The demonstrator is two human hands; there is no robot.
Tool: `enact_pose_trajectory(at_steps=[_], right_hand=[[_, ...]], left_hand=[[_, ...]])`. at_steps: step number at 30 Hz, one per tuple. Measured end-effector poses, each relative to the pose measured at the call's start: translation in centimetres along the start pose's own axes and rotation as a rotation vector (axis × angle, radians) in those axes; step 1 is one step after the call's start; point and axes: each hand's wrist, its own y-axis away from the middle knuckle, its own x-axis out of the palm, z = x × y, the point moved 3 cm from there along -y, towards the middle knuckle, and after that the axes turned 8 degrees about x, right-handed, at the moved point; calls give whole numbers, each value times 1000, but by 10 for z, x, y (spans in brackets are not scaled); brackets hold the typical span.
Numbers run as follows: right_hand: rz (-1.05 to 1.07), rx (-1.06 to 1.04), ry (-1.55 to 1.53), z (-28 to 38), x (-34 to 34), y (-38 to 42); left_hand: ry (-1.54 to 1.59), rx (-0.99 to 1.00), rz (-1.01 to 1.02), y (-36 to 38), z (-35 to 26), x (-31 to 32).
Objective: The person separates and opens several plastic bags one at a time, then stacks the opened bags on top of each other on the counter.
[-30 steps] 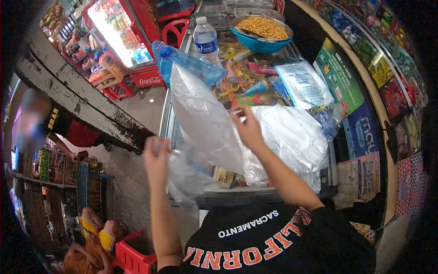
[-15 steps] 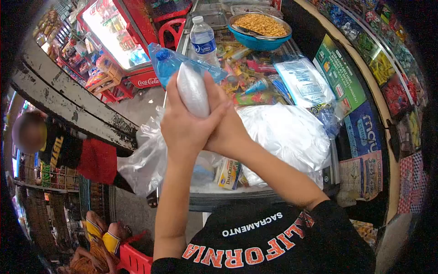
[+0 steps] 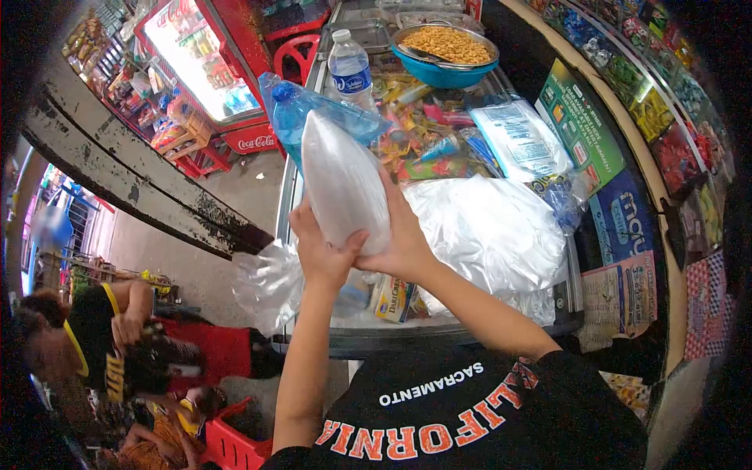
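Both of my hands clasp a smooth, whitish plastic pack (image 3: 341, 176) with a pointed top, held upright over the counter. My left hand (image 3: 323, 252) wraps its lower left side, thumb across the front. On the lower right, my right hand (image 3: 406, 239) grips it with the fingers partly behind. What the pack contains I cannot make out. Behind its tip stands a blue plastic bag (image 3: 286, 110). A large white plastic bag (image 3: 489, 243) lies to the right, and a crumpled clear plastic bag (image 3: 270, 286) to the left. Below sits a yellow-and-white Dari Creme pack (image 3: 392, 298).
A water bottle (image 3: 350, 72) and a blue basin (image 3: 435, 70) under a tray of yellow snacks (image 3: 446, 43) stand farther back. A pale blue packet (image 3: 521, 139) lies on the glass-topped counter (image 3: 337, 338). Two people (image 3: 117, 329) are at lower left by a red chair (image 3: 235, 439).
My hands have slid down and spread around the plastic pack, so more of it shows. The person in black and red at left has moved and turned.
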Motion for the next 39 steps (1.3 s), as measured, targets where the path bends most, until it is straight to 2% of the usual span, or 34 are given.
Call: enact_pose_trajectory(at_steps=[2,4,5,6,7,8,10,11,12,14,16,19,23,25,26,27,29,30,32,33,35,36,38,39], right_hand=[[80,66,184,-7,-11,15],[57,89,120,7,-30,28],[47,117,56,17,-39,32],[44,115,58,27,-47,32],[116,190,-107,35,-52,32],[187,263,-272,40,-53,33],[231,225,-347,48,-54,33],[336,243,-395,54,-52,34],[443,264,-442,59,-50,35],[460,257,-420,65,-47,36],[440,429,-560,64,-45,42],[486,479,-401,46,-43,43],[416,459,-466,46,-45,39],[490,321,-472,54,-47,37],[490,321,-472,61,-49,36],[530,207,-374,75,-52,35],[594,-23,-154,86,-50,37],[595,-22,-153,85,-48,39],[442,-137,132,85,-45,43],[445,-139,133,81,-45,43],[472,87,-49,69,-45,42],[474,88,-50,67,-44,41],[289,404,-566,57,-49,35],[243,582,-655,55,-54,31]], left_hand=[[-190,-88,-3,20,-2,-4],[381,-417,-254,43,-4,-10],[383,-413,-253,46,-16,-14],[787,-517,-370,40,-46,-23],[1194,-610,-483,34,-65,-28],[1197,-604,-481,31,-70,-32],[1213,-592,-111,22,-82,-31],[1193,-499,-84,16,-93,-30],[1198,-495,-80,13,-99,-28],[944,-377,-71,7,-107,-30],[924,-384,-100,10,-100,-30],[916,-402,-123,10,-96,-33],[971,-477,-145,11,-89,-33],[986,-492,-163,12,-86,-31],[1002,-507,-184,12,-85,-31],[1002,-507,-184,12,-85,-29],[942,-447,-314,10,-85,-28],[943,-448,-315,10,-83,-27],[853,-443,-422,10,-78,-29],[853,-443,-426,11,-76,-29],[1095,-445,-401,13,-73,-29],[1094,-446,-402,14,-72,-34],[1548,-624,-122,18,-73,-34],[1547,-624,-122,21,-71,-38]])
